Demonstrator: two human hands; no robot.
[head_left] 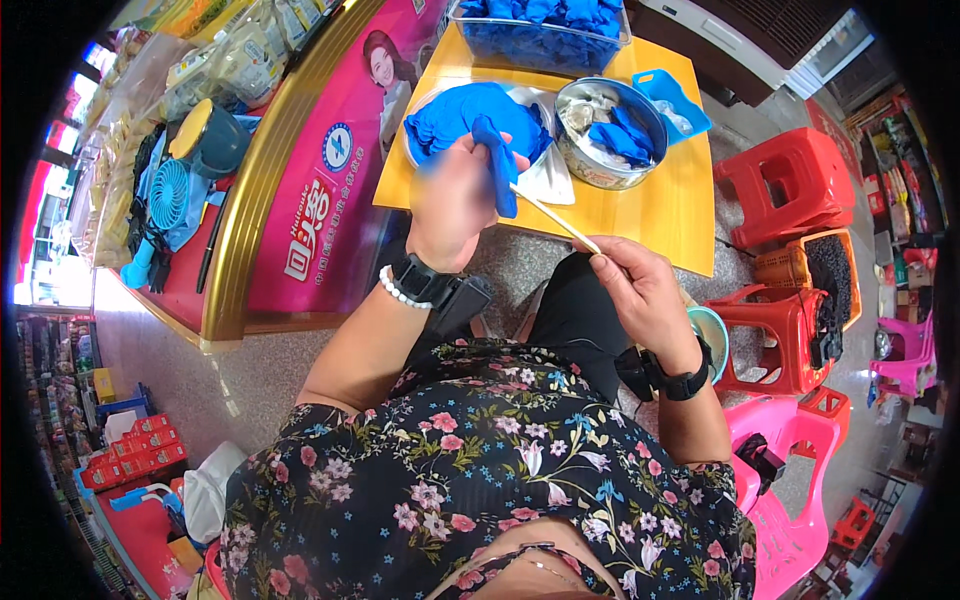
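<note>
My left hand (pixel 455 205) is closed on a small piece of blue cloth (pixel 504 180), which hangs down over the fingers; part of this hand is blurred. Pinched in my right hand (pixel 637 290) is a thin pale wooden stick (pixel 552 215). Its far tip meets the blue cloth, and I cannot tell whether it goes inside. Just beyond my left hand, a heap of blue cloth pieces (pixel 460 108) lies on the yellow table (pixel 690 225). To its right stands a round tin (pixel 610 180) holding white and blue pieces.
At the table's back is a clear plastic bin (pixel 545 52) full of blue pieces. A light-blue basket (pixel 690 112) sits at the right edge. A pink counter (pixel 330 150) flanks the table on the left; red stools (pixel 790 185) and a pink chair (pixel 800 500) stand on the right.
</note>
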